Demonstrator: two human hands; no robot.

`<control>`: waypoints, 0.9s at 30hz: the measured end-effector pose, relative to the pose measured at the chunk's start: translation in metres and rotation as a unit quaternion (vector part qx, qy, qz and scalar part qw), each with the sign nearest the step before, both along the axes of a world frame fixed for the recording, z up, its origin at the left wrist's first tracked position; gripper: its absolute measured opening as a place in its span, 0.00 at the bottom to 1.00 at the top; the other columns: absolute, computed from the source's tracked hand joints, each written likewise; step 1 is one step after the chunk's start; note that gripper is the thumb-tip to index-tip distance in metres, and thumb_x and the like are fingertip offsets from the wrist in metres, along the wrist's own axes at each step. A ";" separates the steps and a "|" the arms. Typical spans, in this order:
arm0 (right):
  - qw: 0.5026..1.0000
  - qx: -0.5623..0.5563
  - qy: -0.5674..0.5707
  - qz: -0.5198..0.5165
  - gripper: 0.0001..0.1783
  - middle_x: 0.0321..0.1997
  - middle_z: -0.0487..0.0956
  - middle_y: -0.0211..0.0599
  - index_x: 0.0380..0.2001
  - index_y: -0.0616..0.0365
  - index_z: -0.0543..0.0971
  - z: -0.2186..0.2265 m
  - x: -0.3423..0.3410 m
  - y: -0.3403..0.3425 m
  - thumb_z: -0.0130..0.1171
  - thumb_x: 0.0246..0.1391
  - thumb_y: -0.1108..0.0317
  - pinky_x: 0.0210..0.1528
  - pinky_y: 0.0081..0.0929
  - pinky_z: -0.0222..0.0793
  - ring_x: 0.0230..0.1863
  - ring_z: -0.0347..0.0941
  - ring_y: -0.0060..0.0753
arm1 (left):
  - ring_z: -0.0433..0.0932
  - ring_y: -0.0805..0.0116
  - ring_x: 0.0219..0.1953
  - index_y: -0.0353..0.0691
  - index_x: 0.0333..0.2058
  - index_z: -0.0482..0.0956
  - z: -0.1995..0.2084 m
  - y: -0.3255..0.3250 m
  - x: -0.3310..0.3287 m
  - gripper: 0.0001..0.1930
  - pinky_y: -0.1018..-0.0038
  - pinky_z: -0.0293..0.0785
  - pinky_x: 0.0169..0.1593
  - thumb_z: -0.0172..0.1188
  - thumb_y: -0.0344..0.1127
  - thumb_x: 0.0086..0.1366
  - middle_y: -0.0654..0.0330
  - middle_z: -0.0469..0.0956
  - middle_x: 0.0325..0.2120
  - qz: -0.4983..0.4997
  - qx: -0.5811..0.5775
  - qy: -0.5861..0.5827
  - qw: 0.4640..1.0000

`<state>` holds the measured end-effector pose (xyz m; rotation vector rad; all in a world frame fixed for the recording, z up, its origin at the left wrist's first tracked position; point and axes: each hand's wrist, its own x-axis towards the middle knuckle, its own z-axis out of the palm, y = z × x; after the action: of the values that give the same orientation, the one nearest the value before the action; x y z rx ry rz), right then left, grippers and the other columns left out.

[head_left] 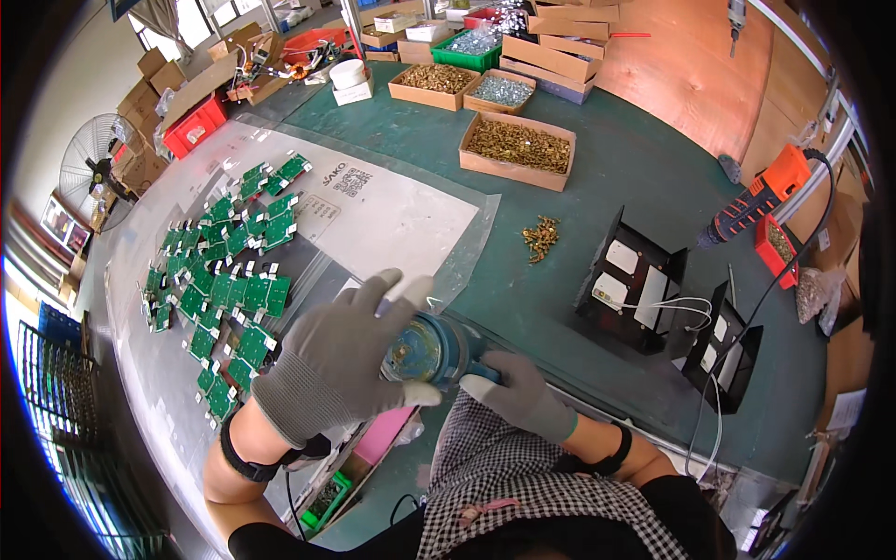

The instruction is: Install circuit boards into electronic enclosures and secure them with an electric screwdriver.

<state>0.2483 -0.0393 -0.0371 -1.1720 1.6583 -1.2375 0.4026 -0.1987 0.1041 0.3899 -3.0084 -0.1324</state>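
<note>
Grey-gloved, the left hand point(327, 359) is raised at the left side of a blue mug point(452, 347), fingers spread and thumb held apart below; whether its palm touches the mug cannot be told. Right of it, the right hand point(523, 394), gloved too, has its fingers closed on the mug's handle. The mug is tilted in front of the body, above the near edge of a green bench point(532, 322), with a checked apron point(551, 509) below. Left of the hands, many green circuit boards point(224, 291) lie in overlapping rows beside a pale sheet point(401, 210). Beyond the mug sits a small pile of brass screws point(540, 239), near an open box point(509, 172) of more. Two black cases point(644, 333) with white cables point(667, 303) stand to the right, near an orange-and-black power tool point(761, 196).
</note>
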 end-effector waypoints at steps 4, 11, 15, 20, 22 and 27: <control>1.000 -0.021 0.004 0.019 0.18 0.22 0.70 0.41 0.23 0.64 0.75 -0.008 0.009 -0.004 0.62 0.53 0.58 0.29 0.33 0.63 0.24 0.66 0.32 | 0.79 0.49 0.41 0.41 0.56 0.70 0.004 0.010 0.012 0.39 0.62 0.76 0.41 0.71 0.54 0.47 0.47 0.74 0.43 0.025 0.086 -0.091 0.992; 0.998 -0.060 0.021 0.028 0.15 0.21 0.69 0.38 0.24 0.64 0.74 0.005 0.017 -0.009 0.64 0.51 0.62 0.27 0.30 0.62 0.23 0.65 0.30 | 0.81 0.53 0.30 0.37 0.50 0.73 -0.001 0.029 0.025 0.38 0.65 0.77 0.35 0.72 0.58 0.46 0.50 0.77 0.31 0.166 0.071 0.029 0.983; 0.994 -0.089 0.050 0.026 0.17 0.22 0.70 0.39 0.24 0.63 0.74 0.012 0.023 -0.012 0.65 0.51 0.60 0.27 0.30 0.63 0.23 0.66 0.32 | 0.81 0.54 0.25 0.33 0.43 0.73 -0.004 0.031 0.035 0.38 0.65 0.77 0.30 0.69 0.64 0.47 0.51 0.78 0.25 0.206 0.025 0.054 0.977; 0.997 -0.064 0.034 0.035 0.16 0.21 0.69 0.38 0.23 0.62 0.74 0.006 0.023 -0.016 0.66 0.50 0.62 0.26 0.30 0.62 0.23 0.65 0.31 | 0.81 0.56 0.23 0.33 0.41 0.74 0.004 0.023 0.053 0.40 0.67 0.77 0.29 0.66 0.68 0.48 0.51 0.79 0.24 0.225 0.021 0.130 0.965; 0.998 -0.052 0.020 0.034 0.15 0.21 0.69 0.38 0.23 0.62 0.73 0.004 0.018 -0.013 0.66 0.50 0.62 0.26 0.30 0.62 0.23 0.65 0.31 | 0.81 0.58 0.22 0.33 0.42 0.73 0.005 0.013 0.060 0.40 0.68 0.76 0.28 0.65 0.69 0.49 0.52 0.79 0.23 0.242 0.067 0.182 0.951; 0.989 -0.130 -0.005 0.069 0.13 0.21 0.69 0.36 0.22 0.61 0.74 0.034 0.007 0.003 0.67 0.48 0.66 0.27 0.30 0.61 0.24 0.65 0.32 | 0.75 0.72 0.34 0.32 0.49 0.72 -0.013 -0.006 0.091 0.40 0.73 0.72 0.39 0.54 0.68 0.58 0.58 0.76 0.31 0.266 0.315 0.365 0.835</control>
<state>0.2551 -0.0363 -0.0027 -1.4113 1.4115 -1.3972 0.4934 -0.2047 0.0916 0.9478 -1.9413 -0.9746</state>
